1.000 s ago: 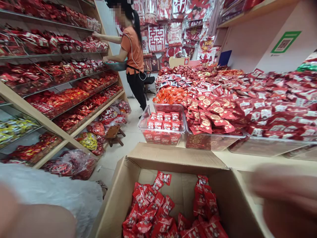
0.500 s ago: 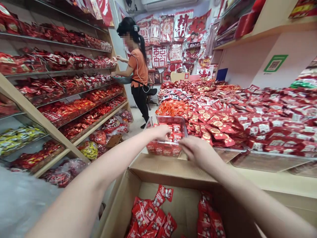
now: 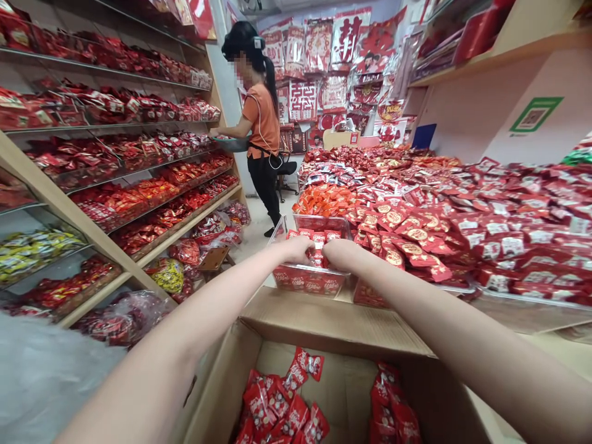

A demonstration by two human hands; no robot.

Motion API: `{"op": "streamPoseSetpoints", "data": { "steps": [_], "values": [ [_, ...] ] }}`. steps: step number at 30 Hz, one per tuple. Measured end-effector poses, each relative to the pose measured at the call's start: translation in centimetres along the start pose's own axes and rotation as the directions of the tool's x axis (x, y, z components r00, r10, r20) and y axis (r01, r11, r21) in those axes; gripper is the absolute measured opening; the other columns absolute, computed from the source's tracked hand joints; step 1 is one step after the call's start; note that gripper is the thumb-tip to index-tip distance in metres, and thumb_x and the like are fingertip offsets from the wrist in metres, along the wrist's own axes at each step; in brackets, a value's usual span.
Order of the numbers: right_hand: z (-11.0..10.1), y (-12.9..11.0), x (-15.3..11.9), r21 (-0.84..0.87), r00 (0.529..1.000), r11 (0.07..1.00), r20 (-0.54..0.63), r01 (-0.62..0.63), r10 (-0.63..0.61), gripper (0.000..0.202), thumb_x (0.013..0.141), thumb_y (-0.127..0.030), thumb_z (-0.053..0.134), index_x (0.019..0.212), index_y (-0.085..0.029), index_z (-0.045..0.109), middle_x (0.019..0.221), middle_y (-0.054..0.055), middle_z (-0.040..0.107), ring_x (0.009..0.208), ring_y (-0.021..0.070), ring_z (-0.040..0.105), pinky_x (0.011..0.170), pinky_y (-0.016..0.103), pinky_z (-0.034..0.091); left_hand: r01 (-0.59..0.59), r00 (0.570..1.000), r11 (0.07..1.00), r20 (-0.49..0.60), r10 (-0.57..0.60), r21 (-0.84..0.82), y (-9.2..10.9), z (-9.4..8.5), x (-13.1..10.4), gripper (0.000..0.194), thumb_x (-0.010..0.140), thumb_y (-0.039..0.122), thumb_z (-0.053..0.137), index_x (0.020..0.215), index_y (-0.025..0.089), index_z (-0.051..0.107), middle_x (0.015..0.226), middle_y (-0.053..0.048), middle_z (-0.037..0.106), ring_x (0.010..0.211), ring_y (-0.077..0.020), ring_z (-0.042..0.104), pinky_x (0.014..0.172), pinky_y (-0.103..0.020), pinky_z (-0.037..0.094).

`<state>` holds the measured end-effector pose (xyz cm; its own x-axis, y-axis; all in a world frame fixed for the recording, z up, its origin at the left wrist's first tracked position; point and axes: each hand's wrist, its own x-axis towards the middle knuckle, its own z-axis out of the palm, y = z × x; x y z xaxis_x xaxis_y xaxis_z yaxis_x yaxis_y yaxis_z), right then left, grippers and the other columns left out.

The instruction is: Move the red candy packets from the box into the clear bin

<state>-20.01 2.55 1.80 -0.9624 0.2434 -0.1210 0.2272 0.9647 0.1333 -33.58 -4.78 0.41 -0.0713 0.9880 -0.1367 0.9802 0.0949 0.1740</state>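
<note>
Both hands are at a clear plastic bin [image 3: 311,281] holding red candy packets [image 3: 319,239]. My left hand [image 3: 300,250] reaches over its left part, fingers curled down at a packet; what they hold, if anything, is hidden. My right hand [image 3: 340,254] is over the bin's right side, fingers bent inward and closed, their tips hidden among the packets. Only a small gap separates the two hands. Below my forearms, an open cardboard box [image 3: 319,314] contains loose red packets [image 3: 277,401] at its left and more red packets [image 3: 391,404] at its right.
Heaps of red packets [image 3: 416,234] in clear bins cover the counter on the right. Shelves [image 3: 106,126] of red packets line the left. A person in an orange top [image 3: 264,120] stands ahead, by the shelves. A small wooden stool [image 3: 215,260] stands on the floor.
My right hand has moved left, from the bin's right edge to over its packets. My left hand stays over the bin. The person ahead has lowered a raised hand toward the basin.
</note>
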Motion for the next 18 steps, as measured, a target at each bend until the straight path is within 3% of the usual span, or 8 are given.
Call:
{"op": "streamPoseSetpoints", "data": {
  "steps": [8,11,13,16,18],
  "values": [
    [-1.0,0.1,-0.4,0.002,1.0,1.0,0.011,0.014,-0.014,0.021,0.069,-0.014,0.054,0.086,-0.01,0.064,0.083,0.014,0.065,0.078,0.0232,0.061,0.065,0.027,0.046,0.016,1.0,1.0,0.021,-0.015,-0.027,0.5,-0.6,0.0,0.032,0.056,0.026,0.066,0.085,0.015,0.06,0.078,-0.002,0.062,0.066,-0.014,0.055,0.055,-0.02,0.039],
    [-2.1,0.6,-2.1,0.021,0.997,1.0,-0.081,0.023,-0.021,0.024,0.074,-0.02,0.05,0.093,-0.013,0.062,0.091,0.011,0.064,0.084,0.0215,0.059,0.069,0.026,0.043,-0.007,1.0,0.999,-0.005,0.007,-0.039,0.5,-1.3,-0.9,0.033,0.059,0.029,0.065,0.089,0.017,0.06,0.084,-0.001,0.063,0.072,-0.014,0.055,0.059,-0.02,0.039],
    [-3.0,1.1,-3.5,0.046,0.986,0.999,-0.169,0.026,-0.018,0.025,0.079,-0.024,0.044,0.095,-0.014,0.06,0.094,0.01,0.062,0.086,0.02,0.057,0.072,0.026,0.041,-0.036,0.999,0.998,0.001,0.037,-0.05,0.5,-1.7,-1.6,0.024,0.062,0.028,0.063,0.084,0.018,0.063,0.078,0.001,0.063,0.069,-0.0125,0.055,0.058,-0.018,0.038],
    [-3.9,1.4,-6.4,0.167,0.953,0.985,-0.303,0.034,0.018,0.021,0.079,-0.025,0.045,0.084,-0.015,0.063,0.082,0.006,0.064,0.075,0.0167,0.057,0.067,0.024,0.04,-0.066,0.998,0.996,0.013,0.067,-0.055,0.9,-2.9,-2.5,0.01,0.062,0.021,0.061,0.072,0.018,0.065,0.063,0.003,0.062,0.059,-0.0105,0.054,0.055,-0.018,0.038],
    [-3.6,0.8,-8.9,0.319,0.945,0.945,-0.323,0.067,0.042,0.018,0.076,-0.021,0.045,0.075,-0.015,0.063,0.071,0.003,0.063,0.065,0.0138,0.056,0.061,0.022,0.04,-0.062,0.996,0.997,-0.061,0.059,-0.043,1.8,-3.7,-3.6,0.011,0.066,0.021,0.058,0.074,0.017,0.065,0.066,0.001,0.062,0.062,-0.0122,0.054,0.058,-0.021,0.038]
  ]
}}
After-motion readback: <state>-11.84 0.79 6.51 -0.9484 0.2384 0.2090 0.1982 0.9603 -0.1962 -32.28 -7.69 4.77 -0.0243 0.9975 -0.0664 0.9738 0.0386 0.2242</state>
